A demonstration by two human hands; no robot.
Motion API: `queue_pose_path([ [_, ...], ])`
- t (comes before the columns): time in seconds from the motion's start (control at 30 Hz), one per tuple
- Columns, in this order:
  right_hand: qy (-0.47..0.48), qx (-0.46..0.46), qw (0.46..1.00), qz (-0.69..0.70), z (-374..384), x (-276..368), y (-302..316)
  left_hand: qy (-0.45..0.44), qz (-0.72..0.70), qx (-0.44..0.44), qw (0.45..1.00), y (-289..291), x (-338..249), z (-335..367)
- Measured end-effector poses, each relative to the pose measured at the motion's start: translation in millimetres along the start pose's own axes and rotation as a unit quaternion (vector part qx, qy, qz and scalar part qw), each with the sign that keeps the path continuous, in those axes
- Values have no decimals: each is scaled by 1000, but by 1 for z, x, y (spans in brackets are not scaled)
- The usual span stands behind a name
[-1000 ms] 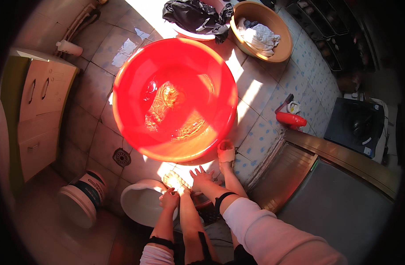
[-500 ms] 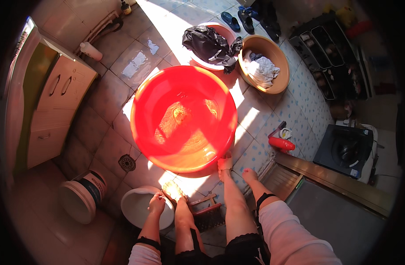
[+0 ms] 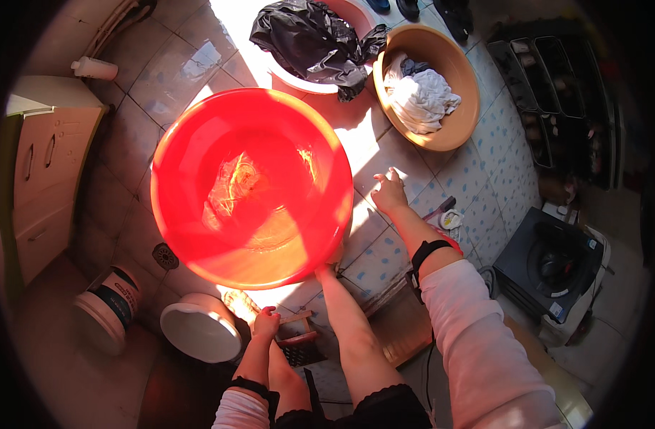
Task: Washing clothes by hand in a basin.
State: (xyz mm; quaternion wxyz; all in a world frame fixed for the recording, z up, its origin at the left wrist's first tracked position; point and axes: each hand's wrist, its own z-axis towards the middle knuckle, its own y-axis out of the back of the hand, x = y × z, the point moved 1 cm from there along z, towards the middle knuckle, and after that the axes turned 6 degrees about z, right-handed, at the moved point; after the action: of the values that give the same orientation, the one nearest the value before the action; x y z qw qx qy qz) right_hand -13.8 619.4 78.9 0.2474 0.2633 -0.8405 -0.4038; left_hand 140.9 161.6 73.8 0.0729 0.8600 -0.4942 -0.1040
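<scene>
A large red basin (image 3: 191, 247) with shallow water in it sits on the tiled floor in front of me. My right hand (image 3: 389, 191) reaches out past the basin's right rim, fingers apart, holding nothing. Beyond it stands a tan basin (image 3: 465, 79) with white cloth (image 3: 422, 100) and a little dark cloth inside. My left hand (image 3: 266, 323) hangs low above my left foot, its fingers loosely bent and nothing seen in them. A small white basin (image 3: 199, 330) is on the floor to its left.
Behind the red basin, a black plastic bag (image 3: 309, 39) lies over a pink basin (image 3: 288, 75). A white bucket (image 3: 107, 309) and a cabinet (image 3: 52, 168) stand left. To the right are a black rack (image 3: 545, 79) and a dark-topped machine (image 3: 552, 261). A low stool (image 3: 299, 347) is between my legs.
My right hand has moved forward and up, from beside my right foot toward the tan basin. The view has shifted, so the red basin now appears farther left and larger.
</scene>
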Motion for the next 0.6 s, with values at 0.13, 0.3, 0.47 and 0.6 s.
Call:
queue_pose_path([
  [0.13, 71, -64, 995, -26, 92, -32, 29, 20, -152, 48, 987, -51, -82, 25],
  [0.3, -24, 28, 959, 279, 155, -9, 2, 289, -510, 139, 798, -64, -128, 50],
  [0.47, 293, -54, 953, -59, 178, 80, -29, 247, -774, 130, 569, -78, -132, 86],
  [0.6, 222, 44, 973, -46, 205, 151, -22, 213, -850, 22, 481, -98, -127, 91],
])
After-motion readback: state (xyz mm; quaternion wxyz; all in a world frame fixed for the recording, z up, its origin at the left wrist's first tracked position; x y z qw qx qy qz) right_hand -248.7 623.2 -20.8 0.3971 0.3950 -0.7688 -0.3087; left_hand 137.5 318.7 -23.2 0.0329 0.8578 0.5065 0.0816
